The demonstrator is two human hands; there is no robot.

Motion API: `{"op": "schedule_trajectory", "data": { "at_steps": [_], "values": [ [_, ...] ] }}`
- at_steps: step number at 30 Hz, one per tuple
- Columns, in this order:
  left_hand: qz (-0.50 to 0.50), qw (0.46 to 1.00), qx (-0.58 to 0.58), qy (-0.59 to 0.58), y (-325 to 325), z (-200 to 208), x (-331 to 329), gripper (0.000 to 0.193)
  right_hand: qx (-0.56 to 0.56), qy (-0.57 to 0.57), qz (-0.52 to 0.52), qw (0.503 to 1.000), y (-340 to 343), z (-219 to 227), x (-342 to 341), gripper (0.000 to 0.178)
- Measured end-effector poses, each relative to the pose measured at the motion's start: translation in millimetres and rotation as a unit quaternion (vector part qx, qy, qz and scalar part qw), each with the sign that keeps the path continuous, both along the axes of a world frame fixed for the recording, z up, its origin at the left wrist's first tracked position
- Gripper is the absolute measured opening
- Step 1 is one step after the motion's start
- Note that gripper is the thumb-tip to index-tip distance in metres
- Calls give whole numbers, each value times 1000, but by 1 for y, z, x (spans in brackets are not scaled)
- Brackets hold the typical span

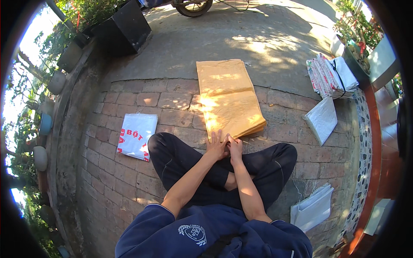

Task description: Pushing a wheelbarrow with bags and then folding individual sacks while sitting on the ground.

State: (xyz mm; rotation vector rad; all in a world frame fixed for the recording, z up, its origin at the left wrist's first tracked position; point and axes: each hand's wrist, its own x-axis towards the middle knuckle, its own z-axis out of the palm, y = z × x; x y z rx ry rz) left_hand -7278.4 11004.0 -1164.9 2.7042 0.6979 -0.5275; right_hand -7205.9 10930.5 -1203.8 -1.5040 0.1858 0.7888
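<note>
A stack of yellow-orange sacks (230, 101), apparently of woven plastic, lies on the bricks in front of my crossed legs. It looks folded or layered, with several edges showing at its near right corner. My left hand (216, 147) rests on the near edge of the stack, its fingers stretched out over the material. Close beside it, my right hand (235, 150) is closed, with the thumb and fingers pinching the near edge of a yellow sack. The fingertips of the two hands almost meet, and what lies under them is partly hidden.
Left of my knee lies a folded white sack (138, 129) with red print. At the right are a tied bundle of sacks (329, 77), a white folded sack (322, 120) and more white sacks (312, 208). A black planter (122, 30) and motorbike wheel (194, 7) stand farther off.
</note>
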Motion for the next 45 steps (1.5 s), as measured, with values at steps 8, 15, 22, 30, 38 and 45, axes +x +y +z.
{"op": "schedule_trajectory", "data": {
  "at_steps": [8, 15, 22, 30, 38, 45],
  "values": [
    [-89, 949, -179, -243, 3, 20, 17, 41, 44, -75, -195, 977, -20, 14, 33, 43],
    [39, 913, -212, -346, 22, -12, 20, 46, 92, -212, -225, 947, -53, 139, 29, 50],
    [-25, 880, -303, -365, -10, -24, 20, 56, 150, -201, -241, 937, -37, 197, 28, 48],
    [391, 794, -404, -230, 12, -33, 28, 45, 86, -266, 88, 956, 15, 118, 86, 30],
    [380, 844, -185, -330, 19, -69, 34, 49, -276, -339, 144, 888, -44, 28, 107, 66],
    [467, 647, -545, -258, 37, -34, 31, 40, -143, -2, 11, 990, -32, 60, 96, 96]
  ]
}}
